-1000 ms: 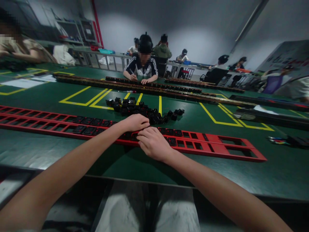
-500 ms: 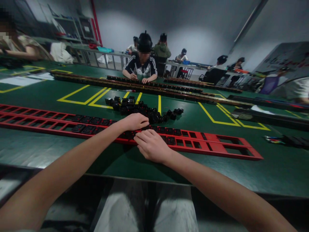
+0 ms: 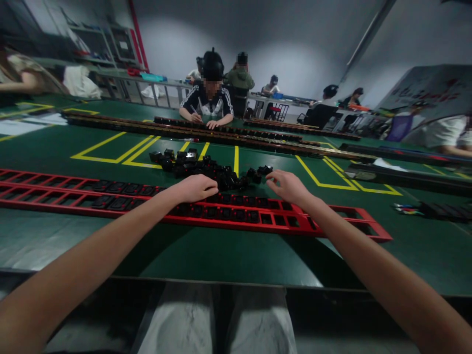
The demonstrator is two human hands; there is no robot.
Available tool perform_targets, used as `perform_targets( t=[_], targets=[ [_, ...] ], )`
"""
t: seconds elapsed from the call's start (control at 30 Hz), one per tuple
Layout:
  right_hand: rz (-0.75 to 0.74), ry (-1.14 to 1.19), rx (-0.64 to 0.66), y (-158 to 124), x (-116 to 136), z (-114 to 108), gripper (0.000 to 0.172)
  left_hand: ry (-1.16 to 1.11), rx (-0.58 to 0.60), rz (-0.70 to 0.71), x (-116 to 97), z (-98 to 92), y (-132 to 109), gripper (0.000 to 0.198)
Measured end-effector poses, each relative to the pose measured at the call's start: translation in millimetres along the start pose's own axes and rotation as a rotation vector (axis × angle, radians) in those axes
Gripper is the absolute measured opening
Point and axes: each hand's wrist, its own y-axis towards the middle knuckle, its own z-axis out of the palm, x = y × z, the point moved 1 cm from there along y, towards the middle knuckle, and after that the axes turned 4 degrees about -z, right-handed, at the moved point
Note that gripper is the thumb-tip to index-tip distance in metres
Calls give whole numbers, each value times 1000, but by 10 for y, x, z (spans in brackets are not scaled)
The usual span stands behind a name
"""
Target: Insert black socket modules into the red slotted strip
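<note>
A long red frame [image 3: 273,231] with two rows of rectangular openings lies across the green table. Square black parts [image 3: 239,215] fill the openings in its middle stretch; those near the ends show bare. My left hand [image 3: 197,188] is over the far row, its fingers closed in a pinch; whatever they hold is hidden. Beyond the frame, my right hand [image 3: 291,188] reaches to the right end of a heap of loose black parts [image 3: 214,169]. Its thumb and forefinger are slightly apart, close to a small black piece [image 3: 266,170]; contact cannot be made out.
Long dark strips [image 3: 258,140] run across the table behind the heap. A co-worker [image 3: 210,101] sits opposite, holding a pen-like tool. Toward the right lie a dark bar [image 3: 398,179] and a bundle with coloured wire ends [image 3: 405,210]. Yellow lines [image 3: 236,160] mark the tabletop.
My right hand has left the frame's near row and moved right and away from me to the heap's end. My left hand stays over the frame. The view has shifted slightly.
</note>
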Motion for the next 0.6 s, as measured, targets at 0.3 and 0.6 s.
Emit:
perform_targets(
  t=[0.3,0.6],
  targets=[
    [10,244,5,-151,-206,236,23,4,38,-22,-29,-6,-13,34],
    [-24,270,100,-168,-202,233,22,143,-9,7,-86,-62,-56,32]
  ],
)
